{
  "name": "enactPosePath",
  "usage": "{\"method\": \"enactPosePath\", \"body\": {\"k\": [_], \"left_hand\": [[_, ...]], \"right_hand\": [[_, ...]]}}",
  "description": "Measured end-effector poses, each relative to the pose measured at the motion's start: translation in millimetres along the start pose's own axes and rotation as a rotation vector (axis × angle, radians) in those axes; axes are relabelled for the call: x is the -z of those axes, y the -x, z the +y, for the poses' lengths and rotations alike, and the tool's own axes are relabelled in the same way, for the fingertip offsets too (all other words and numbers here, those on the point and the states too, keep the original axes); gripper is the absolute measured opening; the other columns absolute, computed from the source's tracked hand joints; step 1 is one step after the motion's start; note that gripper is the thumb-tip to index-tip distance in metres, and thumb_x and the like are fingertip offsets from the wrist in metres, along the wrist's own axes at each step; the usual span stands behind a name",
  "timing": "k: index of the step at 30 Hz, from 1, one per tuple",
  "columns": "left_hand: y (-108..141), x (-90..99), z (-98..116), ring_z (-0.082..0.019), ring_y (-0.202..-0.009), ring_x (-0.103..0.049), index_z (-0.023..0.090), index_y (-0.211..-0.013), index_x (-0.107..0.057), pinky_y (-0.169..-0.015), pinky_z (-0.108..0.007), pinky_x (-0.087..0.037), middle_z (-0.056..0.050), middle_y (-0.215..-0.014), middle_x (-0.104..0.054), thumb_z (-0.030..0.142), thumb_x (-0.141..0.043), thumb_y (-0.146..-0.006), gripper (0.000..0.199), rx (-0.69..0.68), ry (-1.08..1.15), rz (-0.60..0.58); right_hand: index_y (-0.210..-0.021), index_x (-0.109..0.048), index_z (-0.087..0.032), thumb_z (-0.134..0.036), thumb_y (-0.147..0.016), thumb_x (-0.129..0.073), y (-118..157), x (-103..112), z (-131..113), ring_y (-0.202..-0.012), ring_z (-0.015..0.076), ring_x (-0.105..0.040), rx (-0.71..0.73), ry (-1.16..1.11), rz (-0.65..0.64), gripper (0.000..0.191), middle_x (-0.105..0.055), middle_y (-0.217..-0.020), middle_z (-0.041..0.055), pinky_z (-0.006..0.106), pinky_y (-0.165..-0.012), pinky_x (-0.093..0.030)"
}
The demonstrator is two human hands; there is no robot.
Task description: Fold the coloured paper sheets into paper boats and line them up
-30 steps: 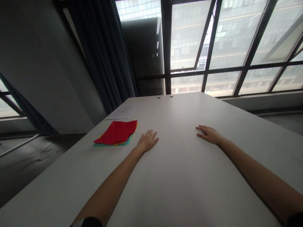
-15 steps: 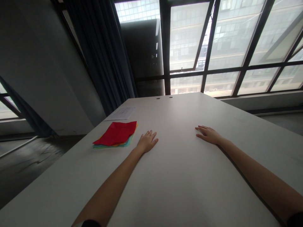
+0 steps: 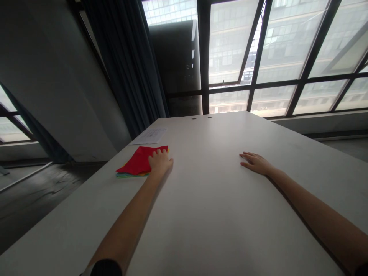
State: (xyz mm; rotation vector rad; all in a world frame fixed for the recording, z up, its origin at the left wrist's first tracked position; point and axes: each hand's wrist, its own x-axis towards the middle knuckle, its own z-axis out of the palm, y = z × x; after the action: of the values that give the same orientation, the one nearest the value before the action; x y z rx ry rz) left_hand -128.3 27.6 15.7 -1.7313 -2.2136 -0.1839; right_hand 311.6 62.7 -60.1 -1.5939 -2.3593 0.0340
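Observation:
A stack of coloured cloth-like sheets (image 3: 135, 163) lies on the left of the white table (image 3: 201, 207), a red one on top with yellow, blue and green edges showing beneath. Over the right part of this stack is my left hand (image 3: 160, 161), its fingers apart and holding nothing. Whether the fingertips touch the red sheet I cannot tell. Across the table, my right hand (image 3: 255, 163) rests flat on the tabletop with fingers stretched out, and no object is near it.
A printed paper (image 3: 149, 136) lies behind the stack along the table's left edge. Two small dark round fittings (image 3: 194, 118) sit at the far end. Beyond are a dark blue curtain (image 3: 129, 69) and framed windows (image 3: 232, 46).
My left hand has moved left from the bare tabletop to over the red sheet. My right hand stays in place on the table. The view has shifted slightly.

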Motion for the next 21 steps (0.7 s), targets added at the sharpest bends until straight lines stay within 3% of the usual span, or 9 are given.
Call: {"method": "enactPosePath", "body": {"k": [2, 5, 14, 18, 21], "left_hand": [[-7.8, -0.3, -18.4, -0.036, -0.104, -0.051, 0.011, -0.112, -0.054, -0.08, -0.047, -0.042, -0.021, -0.114, -0.054, 0.053, -0.051, -0.07, 0.06, 0.11, 0.019, -0.118], [-15.8, -5.1, -41.1, -0.035, -0.104, -0.053, 0.015, -0.106, -0.058, -0.076, -0.044, -0.045, -0.018, -0.113, -0.058, 0.057, -0.051, -0.068, 0.058, 0.147, 0.13, -0.31], [-30.6, -13.6, -72.7, -0.032, -0.102, -0.056, 0.017, -0.095, -0.064, -0.079, -0.036, -0.043, -0.015, -0.11, -0.062, 0.058, -0.061, -0.06, 0.054, 0.073, 0.286, -0.363], [-36.3, -16.7, -82.4, -0.026, -0.097, -0.059, 0.013, -0.093, -0.065, -0.078, -0.028, -0.044, -0.014, -0.106, -0.064, 0.048, -0.068, -0.057, 0.051, -0.028, 0.359, -0.415], [-36.3, -17.7, -87.2, -0.022, -0.089, -0.062, 0.013, -0.092, -0.065, -0.071, -0.024, -0.045, -0.01, -0.101, -0.067, 0.045, -0.066, -0.062, 0.044, -0.02, 0.448, -0.426]], "right_hand": [[-0.127, -0.047, -0.024, -0.064, -0.079, -0.033, 0.2, 0.7, -1.3, -0.124, 0.0261, -0.038, -0.001, 0.008, -0.009, 0.064, -0.044, -0.134, 0.0084, 0.042, -0.103, -0.03], [-0.128, -0.046, -0.023, -0.064, -0.08, -0.031, 0.3, 1.3, -2.9, -0.124, 0.026, -0.038, 0.001, 0.021, -0.017, 0.065, -0.044, -0.135, 0.0094, 0.042, -0.103, -0.03], [-0.126, -0.048, -0.026, -0.063, -0.079, -0.035, -0.5, -2.8, -4.5, -0.123, 0.0266, -0.039, 0.006, -0.002, 0.01, 0.061, -0.045, -0.134, 0.0074, 0.044, -0.102, -0.031], [-0.127, -0.048, -0.025, -0.063, -0.079, -0.035, -0.6, -2.4, -6.3, -0.124, 0.0266, -0.039, 0.01, 0.003, 0.009, 0.062, -0.045, -0.134, 0.008, 0.043, -0.102, -0.031], [-0.127, -0.047, -0.025, -0.063, -0.08, -0.034, -0.8, -2.0, -6.9, -0.124, 0.0258, -0.039, 0.009, 0.018, -0.007, 0.062, -0.044, -0.134, 0.008, 0.043, -0.103, -0.03]]}}
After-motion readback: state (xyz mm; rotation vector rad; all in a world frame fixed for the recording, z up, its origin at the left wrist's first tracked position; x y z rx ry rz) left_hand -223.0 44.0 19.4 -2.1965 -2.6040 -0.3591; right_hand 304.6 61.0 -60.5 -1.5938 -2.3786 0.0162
